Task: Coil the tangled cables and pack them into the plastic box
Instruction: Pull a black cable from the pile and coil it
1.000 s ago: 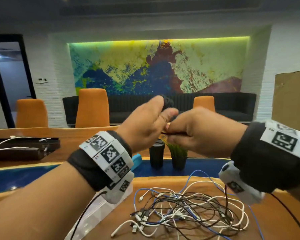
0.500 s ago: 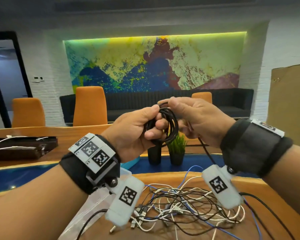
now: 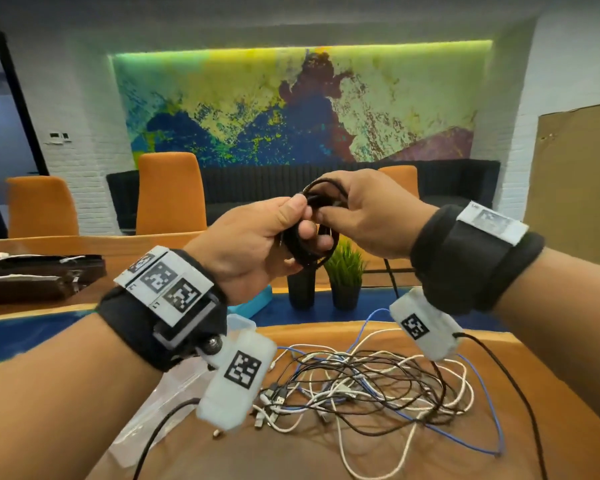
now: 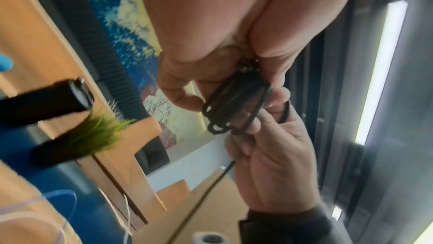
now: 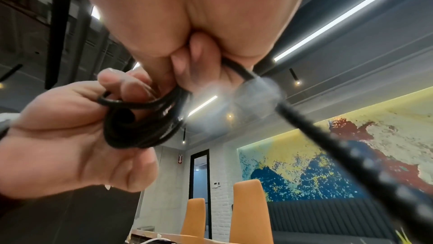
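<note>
So the black cable (image 3: 309, 237) was coiled up in mid-air above the table (image 3: 551, 393), over the tangled pile (image 3: 368, 386). From my seat, the left hand (image 3: 253, 247) had its fingers curled through the coil, thumb clamped on top. Right hand (image 3: 371, 216) sat just beside it, palm down, fingertips pinching the loose strand at the loop's top.

Below the grip stand a small green potted plant (image 3: 345, 268) and a black cylindrical tumbler (image 3: 301, 289); behind it, tall orange chairs (image 3: 170, 192); beyond, a dark sofa (image 3: 257, 188) under a colourful abstract mural (image 3: 291, 105)
</note>
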The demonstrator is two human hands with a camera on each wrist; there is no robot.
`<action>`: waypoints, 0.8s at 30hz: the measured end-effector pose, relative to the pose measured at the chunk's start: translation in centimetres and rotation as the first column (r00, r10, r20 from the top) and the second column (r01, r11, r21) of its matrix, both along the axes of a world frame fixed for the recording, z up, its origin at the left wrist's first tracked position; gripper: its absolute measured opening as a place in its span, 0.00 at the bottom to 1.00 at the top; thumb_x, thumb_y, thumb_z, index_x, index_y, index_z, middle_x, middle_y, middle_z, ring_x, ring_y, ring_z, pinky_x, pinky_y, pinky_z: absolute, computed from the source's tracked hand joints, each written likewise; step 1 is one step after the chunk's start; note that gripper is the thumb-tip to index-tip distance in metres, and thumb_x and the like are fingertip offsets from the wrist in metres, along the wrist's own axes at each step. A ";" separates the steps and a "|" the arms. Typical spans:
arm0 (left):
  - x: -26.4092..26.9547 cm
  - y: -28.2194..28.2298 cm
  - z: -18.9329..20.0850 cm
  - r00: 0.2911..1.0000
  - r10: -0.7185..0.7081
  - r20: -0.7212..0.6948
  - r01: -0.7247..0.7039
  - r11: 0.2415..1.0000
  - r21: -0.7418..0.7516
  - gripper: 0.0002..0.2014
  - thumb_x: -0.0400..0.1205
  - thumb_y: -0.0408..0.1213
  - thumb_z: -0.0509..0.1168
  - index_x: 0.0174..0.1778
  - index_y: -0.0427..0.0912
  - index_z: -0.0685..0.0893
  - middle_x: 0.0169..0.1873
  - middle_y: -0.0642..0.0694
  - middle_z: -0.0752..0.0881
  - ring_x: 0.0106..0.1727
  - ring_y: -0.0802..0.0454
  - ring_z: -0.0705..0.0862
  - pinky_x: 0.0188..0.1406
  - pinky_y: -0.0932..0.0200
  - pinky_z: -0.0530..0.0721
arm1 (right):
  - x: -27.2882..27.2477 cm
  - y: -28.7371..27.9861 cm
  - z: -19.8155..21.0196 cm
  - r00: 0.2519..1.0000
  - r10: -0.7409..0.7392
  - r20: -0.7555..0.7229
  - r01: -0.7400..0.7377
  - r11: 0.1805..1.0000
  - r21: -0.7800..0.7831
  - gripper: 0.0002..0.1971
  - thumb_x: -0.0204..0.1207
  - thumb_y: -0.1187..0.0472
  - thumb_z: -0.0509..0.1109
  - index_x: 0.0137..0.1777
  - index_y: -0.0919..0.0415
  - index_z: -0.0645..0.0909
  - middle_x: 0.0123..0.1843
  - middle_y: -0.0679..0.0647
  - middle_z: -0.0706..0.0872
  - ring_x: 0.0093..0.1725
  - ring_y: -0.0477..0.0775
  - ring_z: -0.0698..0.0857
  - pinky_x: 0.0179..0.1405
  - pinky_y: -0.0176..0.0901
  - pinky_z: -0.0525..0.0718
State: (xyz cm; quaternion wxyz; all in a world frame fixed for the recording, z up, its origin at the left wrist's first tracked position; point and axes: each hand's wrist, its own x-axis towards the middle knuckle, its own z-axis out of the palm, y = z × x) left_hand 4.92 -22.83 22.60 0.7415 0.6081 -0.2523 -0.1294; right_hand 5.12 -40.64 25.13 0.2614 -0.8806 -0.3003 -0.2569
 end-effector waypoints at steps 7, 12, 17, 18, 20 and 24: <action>-0.3 0.1 -0.5 0.982 -0.105 -0.157 0.077 0.982 -0.174 0.11 0.87 0.47 0.55 0.41 0.48 0.75 0.24 0.55 0.70 0.30 0.56 0.74 0.43 0.52 0.70 | -0.3 -0.1 -0.8 0.910 0.339 -0.238 -0.207 0.870 0.447 0.16 0.77 0.71 0.72 0.64 0.67 0.81 0.40 0.52 0.86 0.29 0.44 0.82 0.27 0.33 0.80; 0.0 1.0 -0.2 0.978 -0.113 -0.175 0.066 0.965 -0.255 0.13 0.88 0.48 0.55 0.40 0.49 0.75 0.24 0.55 0.67 0.27 0.57 0.72 0.42 0.52 0.68 | 0.2 -2.2 -1.7 0.907 0.309 -0.287 -0.073 0.785 0.615 0.10 0.78 0.63 0.72 0.58 0.60 0.85 0.34 0.51 0.85 0.24 0.50 0.66 0.19 0.37 0.62; 0.6 2.4 0.9 0.992 -0.053 -0.115 0.012 0.944 -0.328 0.14 0.89 0.49 0.52 0.38 0.52 0.73 0.36 0.58 0.82 0.30 0.59 0.75 0.42 0.53 0.68 | 1.8 -4.0 -4.7 0.979 -0.127 -0.157 0.178 0.910 0.375 0.10 0.84 0.65 0.65 0.57 0.56 0.87 0.38 0.53 0.86 0.30 0.38 0.80 0.28 0.31 0.78; 0.7 2.3 1.2 0.995 -0.029 -0.097 -0.005 0.942 -0.337 0.14 0.89 0.49 0.51 0.39 0.52 0.73 0.42 0.57 0.87 0.31 0.60 0.77 0.42 0.53 0.68 | 1.5 -3.7 -5.7 0.975 -0.162 -0.149 0.192 0.958 0.214 0.11 0.84 0.64 0.64 0.58 0.52 0.86 0.42 0.50 0.87 0.38 0.40 0.83 0.38 0.35 0.83; 0.6 1.6 1.5 0.998 0.057 -0.001 -0.055 0.962 -0.267 0.13 0.90 0.49 0.50 0.42 0.52 0.72 0.56 0.52 0.91 0.34 0.58 0.80 0.40 0.53 0.70 | 0.2 -2.6 -7.1 0.977 -0.150 -0.152 0.124 0.978 -0.166 0.11 0.84 0.58 0.64 0.60 0.46 0.85 0.51 0.45 0.88 0.50 0.44 0.84 0.55 0.46 0.84; 0.7 0.0 -0.4 0.805 0.197 0.559 -0.336 0.929 0.156 0.11 0.91 0.39 0.51 0.58 0.36 0.75 0.57 0.45 0.90 0.45 0.53 0.90 0.45 0.62 0.85 | -3.3 0.3 -5.0 0.996 0.042 -0.074 -0.068 0.913 -0.402 0.08 0.82 0.50 0.66 0.47 0.51 0.85 0.40 0.45 0.84 0.41 0.49 0.82 0.47 0.54 0.83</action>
